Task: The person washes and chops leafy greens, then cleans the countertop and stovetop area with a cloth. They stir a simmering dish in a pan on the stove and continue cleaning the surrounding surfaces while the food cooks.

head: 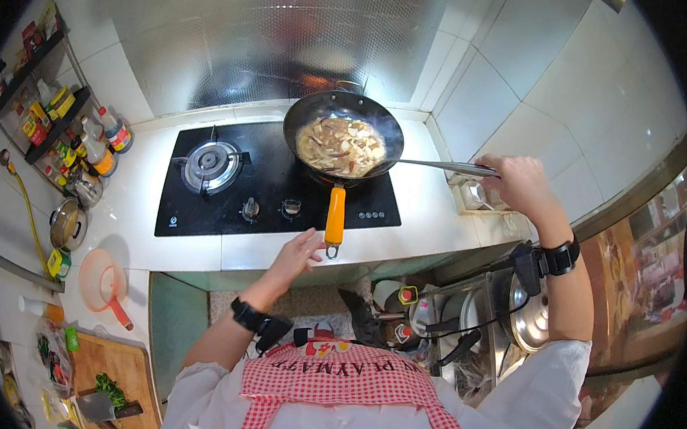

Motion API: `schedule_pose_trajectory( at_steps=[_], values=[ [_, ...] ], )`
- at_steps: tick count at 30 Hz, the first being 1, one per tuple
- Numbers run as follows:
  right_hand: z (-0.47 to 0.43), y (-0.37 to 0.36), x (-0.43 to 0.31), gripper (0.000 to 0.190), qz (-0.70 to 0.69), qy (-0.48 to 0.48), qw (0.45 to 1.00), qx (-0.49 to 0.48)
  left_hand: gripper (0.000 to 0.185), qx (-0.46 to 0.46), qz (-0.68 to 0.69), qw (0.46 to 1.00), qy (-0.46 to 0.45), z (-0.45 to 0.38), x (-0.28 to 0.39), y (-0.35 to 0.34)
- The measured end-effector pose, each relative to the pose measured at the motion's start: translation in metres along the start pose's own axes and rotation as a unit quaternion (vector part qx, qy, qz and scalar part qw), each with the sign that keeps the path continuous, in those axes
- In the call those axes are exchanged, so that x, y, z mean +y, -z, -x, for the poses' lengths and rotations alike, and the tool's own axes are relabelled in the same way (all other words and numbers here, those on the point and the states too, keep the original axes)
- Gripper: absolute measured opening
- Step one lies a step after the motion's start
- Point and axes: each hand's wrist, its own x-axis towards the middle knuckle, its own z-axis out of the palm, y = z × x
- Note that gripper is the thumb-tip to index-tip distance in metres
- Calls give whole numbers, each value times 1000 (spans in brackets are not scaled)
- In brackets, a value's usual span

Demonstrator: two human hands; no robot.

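A black wok [303,107] with an orange handle [335,214] sits over the right burner of the black glass gas hob [273,194]. Sliced food in brownish liquid [339,145] bubbles in it, with dark red pieces that look like dried chillies. My right hand [516,179] is closed round the end of a long metal spatula or ladle [442,166], whose head dips into the right side of the food. Just left of the orange handle is my left hand [300,252], its fingers apart and holding nothing; whether a fingertip touches the handle I cannot tell.
The left burner [209,167] has nothing on it. Bottles [99,155] and a wall rack [57,126] line the left side. Nearer are a pink strainer or scoop [103,281] and a cutting board [135,367] with chopped greens [109,388] and a cleaver [96,406]. Pots [530,314] stand at lower right.
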Motion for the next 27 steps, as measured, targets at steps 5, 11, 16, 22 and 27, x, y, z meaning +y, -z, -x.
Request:
schedule_pose_trajectory(
  at_steps=[5,11,16,22,27],
  values=[
    [-41,-37,-20,19,19,17,999,23,42,-36,80,996,33,-40,10,-33],
    [-86,-48,0,26,-40,-69,996,-28,32,4,137,990,36,-57,8,-43],
    [-134,-30,27,26,63,-73,994,-49,31,-10,176,984,23,-59,2,-45],
    [-202,-88,25,38,-160,-132,957,-204,36,-12,179,984,5,-58,2,-45],
    [-175,-111,23,47,-150,-35,984,-92,36,-7,172,985,-2,-60,1,-46]
  ],
)
